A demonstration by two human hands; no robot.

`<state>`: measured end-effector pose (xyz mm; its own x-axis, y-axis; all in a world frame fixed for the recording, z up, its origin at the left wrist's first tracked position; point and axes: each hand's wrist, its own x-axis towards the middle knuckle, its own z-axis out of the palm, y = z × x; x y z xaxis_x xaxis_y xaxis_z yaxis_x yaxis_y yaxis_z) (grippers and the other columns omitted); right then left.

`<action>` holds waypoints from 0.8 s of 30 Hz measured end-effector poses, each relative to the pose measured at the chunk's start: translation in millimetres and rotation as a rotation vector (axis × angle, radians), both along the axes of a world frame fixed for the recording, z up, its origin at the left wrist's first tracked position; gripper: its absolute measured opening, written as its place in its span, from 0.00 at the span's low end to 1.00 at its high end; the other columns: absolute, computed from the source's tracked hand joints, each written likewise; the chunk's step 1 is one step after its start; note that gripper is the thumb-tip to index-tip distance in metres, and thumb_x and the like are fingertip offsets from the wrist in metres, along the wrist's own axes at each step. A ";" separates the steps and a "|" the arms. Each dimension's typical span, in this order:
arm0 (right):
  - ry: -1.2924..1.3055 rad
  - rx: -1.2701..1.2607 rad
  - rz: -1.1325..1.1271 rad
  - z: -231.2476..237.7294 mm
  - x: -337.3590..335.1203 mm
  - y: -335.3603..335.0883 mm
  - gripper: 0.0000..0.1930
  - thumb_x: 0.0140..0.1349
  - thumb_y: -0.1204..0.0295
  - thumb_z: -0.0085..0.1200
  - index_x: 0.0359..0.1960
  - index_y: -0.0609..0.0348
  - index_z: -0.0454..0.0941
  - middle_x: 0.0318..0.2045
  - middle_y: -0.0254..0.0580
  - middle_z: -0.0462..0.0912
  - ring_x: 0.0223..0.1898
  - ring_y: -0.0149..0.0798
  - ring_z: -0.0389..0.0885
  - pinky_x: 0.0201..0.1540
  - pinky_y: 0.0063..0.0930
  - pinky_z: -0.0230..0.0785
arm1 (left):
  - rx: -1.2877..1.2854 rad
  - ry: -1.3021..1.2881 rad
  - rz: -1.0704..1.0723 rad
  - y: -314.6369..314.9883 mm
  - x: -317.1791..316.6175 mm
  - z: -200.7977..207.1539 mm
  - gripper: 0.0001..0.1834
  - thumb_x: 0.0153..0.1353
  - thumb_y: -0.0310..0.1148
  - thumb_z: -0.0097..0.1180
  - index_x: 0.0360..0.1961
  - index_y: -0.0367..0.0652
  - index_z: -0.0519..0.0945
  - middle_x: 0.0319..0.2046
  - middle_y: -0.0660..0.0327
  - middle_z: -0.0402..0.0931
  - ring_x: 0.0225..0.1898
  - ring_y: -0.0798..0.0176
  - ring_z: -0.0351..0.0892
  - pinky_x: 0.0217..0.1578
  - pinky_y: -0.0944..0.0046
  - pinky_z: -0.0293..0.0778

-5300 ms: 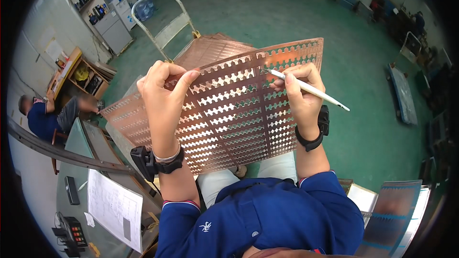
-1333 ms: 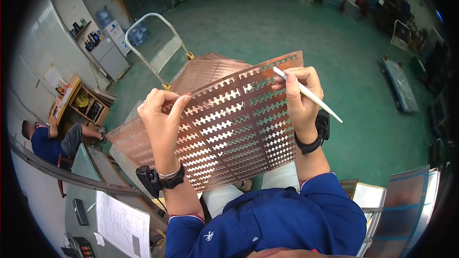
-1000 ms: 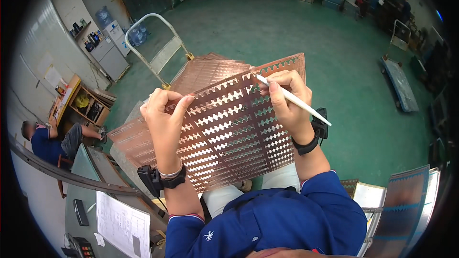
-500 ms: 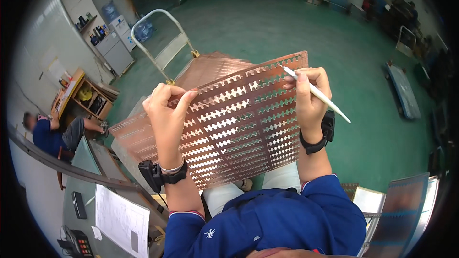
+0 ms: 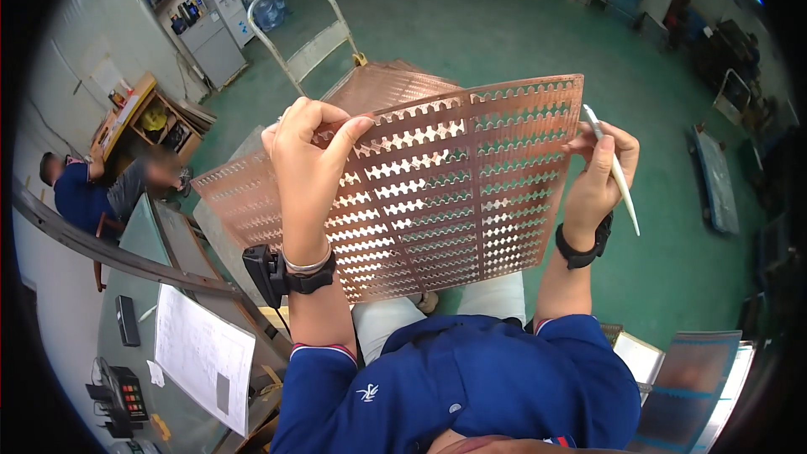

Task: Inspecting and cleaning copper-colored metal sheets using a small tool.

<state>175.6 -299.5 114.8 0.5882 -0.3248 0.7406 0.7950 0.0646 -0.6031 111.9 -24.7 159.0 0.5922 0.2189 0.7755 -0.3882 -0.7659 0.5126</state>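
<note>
A large copper-coloured perforated sheet [image 5: 437,227] is held up tilted in front of me, with rows of wavy-edged slots through it. At its top edge, my left hand [image 5: 307,160] is closed, thumb and fingers pinching the rim. My right hand [image 5: 601,170] is closed round a slim white pen-shaped tool [image 5: 623,181]. The tool slants across that hand, its narrow grey end up beside the sheet's right edge. The right fingertips are at that same edge; whether they grip it I cannot tell.
Beyond the sheet stands a platform trolley [image 5: 304,59] with a pale handle, bearing stacked copper-coloured sheets [image 5: 391,84]. Left is a desk [image 5: 134,265] with papers [image 5: 202,353] and a phone [image 5: 126,395]. A person [image 5: 84,193] sits far left. Framed panels [image 5: 685,387] lean lower right.
My right hand has moved right and slightly down with the pen-shaped tool, from over the sheet's face to its right edge. The tool stands steeper. The left hand keeps its pinch.
</note>
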 end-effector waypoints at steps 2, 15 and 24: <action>0.044 0.006 -0.033 -4.6 0.3 -7.9 0.10 0.65 0.69 0.43 0.39 0.65 0.68 0.32 0.47 0.78 0.27 0.30 0.76 0.31 0.24 0.74 | -0.125 0.112 0.037 -2.1 -1.1 0.1 0.13 0.42 0.36 0.68 0.17 0.43 0.75 0.17 0.69 0.68 0.21 0.70 0.66 0.34 0.68 0.55; 0.195 -0.087 -0.079 -31.4 3.1 -32.8 0.17 0.68 0.61 0.40 0.45 0.64 0.69 0.37 0.47 0.79 0.33 0.32 0.76 0.38 0.26 0.72 | -0.066 0.069 -0.009 1.4 -0.4 -0.1 0.08 0.48 0.24 0.64 0.21 0.33 0.76 0.18 0.68 0.67 0.18 0.79 0.62 0.19 0.75 0.56; 0.439 -0.251 0.165 -55.6 1.4 -51.8 0.20 0.67 0.58 0.41 0.45 0.65 0.71 0.36 0.44 0.78 0.36 0.31 0.76 0.38 0.24 0.71 | -0.134 0.078 -0.035 -0.5 -0.6 5.5 0.10 0.46 0.25 0.65 0.19 0.34 0.75 0.17 0.67 0.69 0.18 0.77 0.63 0.19 0.75 0.57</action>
<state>177.0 -351.4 59.3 0.8885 -0.0460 0.4565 0.4560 -0.0220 -0.8897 111.2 -25.2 164.6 0.6584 0.2955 0.6922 -0.3684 -0.6755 0.6387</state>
